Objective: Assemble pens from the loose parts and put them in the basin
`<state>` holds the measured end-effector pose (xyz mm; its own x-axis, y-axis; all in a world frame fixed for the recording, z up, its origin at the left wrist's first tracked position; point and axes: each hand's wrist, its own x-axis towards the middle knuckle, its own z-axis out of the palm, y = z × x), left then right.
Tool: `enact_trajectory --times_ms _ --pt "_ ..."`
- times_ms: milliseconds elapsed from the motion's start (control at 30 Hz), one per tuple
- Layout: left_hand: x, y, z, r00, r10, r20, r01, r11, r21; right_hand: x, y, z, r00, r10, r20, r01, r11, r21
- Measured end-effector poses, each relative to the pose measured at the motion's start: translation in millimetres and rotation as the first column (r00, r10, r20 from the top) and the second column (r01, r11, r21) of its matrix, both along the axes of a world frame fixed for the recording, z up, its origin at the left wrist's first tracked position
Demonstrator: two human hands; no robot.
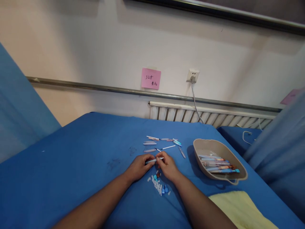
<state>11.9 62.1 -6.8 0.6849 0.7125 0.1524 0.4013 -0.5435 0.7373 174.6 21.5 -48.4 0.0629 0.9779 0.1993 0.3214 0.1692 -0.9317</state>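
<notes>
Between both hands is a light-coloured pen point(151, 161), lying nearly level. My left hand point(140, 166) is closed around its left part. At the pen's right end, by the pale tip, the fingers of my right hand point(167, 165) are pinched on it. Just beyond the hands lie several pen parts, among them a grey-lilac barrel point(150, 150), a thin white refill point(168, 147) and a turquoise piece point(177, 143). Nearer to me, between my forearms, is a small heap of white pieces point(156, 185) with blue pieces point(165, 189) and a turquoise one point(155, 177).
A beige basket point(197, 147) holding several pens stands to the right on the blue cloth-covered table point(71, 165). A folded yellow cloth point(240, 208) lies at the front right. Behind are a radiator point(176, 114), a plugged-in cable point(194, 98) and a pink note point(151, 78); blue curtains hang either side.
</notes>
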Motion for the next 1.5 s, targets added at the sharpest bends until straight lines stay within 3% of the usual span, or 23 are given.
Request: enact_trajectory --times_ms 800,1033,1500 --pt "-0.9 1.7 0.1 0.998 -0.038 -0.041 0.038 0.999 0.020 -3.7 -1.1 0.6 0.990 -0.055 0.128 0.051 0.998 0.031" --pt "-0.7 1.6 1.0 0.999 -0.031 -0.041 0.032 0.999 0.023 -5.3 -2.7 6.0 0.997 0.010 0.076 -0.008 1.000 -0.026" --pt "-0.2 1.9 1.7 0.998 -0.036 -0.061 0.038 0.999 0.030 -6.0 -3.7 4.6 0.995 -0.019 0.097 0.020 1.000 -0.007"
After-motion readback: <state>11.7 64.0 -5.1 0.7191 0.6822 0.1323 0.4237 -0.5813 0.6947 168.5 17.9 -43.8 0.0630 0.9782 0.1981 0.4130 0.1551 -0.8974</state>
